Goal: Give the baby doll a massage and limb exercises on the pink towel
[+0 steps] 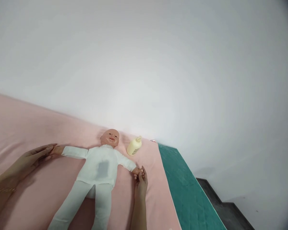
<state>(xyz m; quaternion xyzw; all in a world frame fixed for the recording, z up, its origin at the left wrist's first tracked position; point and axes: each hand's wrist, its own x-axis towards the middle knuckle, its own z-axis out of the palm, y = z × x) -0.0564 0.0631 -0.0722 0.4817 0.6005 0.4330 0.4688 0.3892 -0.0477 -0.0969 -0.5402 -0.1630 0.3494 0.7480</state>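
Observation:
A baby doll [93, 163] in a white long-sleeved top and white trousers lies on its back on a pink sheet [151, 198], arms spread wide. A grey patch shows on the front of its top. On the left, my left hand [42, 153] is closed around the doll's hand at the end of one outstretched arm. My right hand [141, 182] pinches the doll's other hand, fingers curled around it. Just beside the doll's head and above that arm stands a pale yellow pump bottle [134, 146], touched by neither hand.
A white wall [144, 70] rises directly behind the bed. To the right of the pink sheet, a green mattress [182, 179] shows along the side. Farther right, a dark stepped strip [220, 201] runs along the wall's base.

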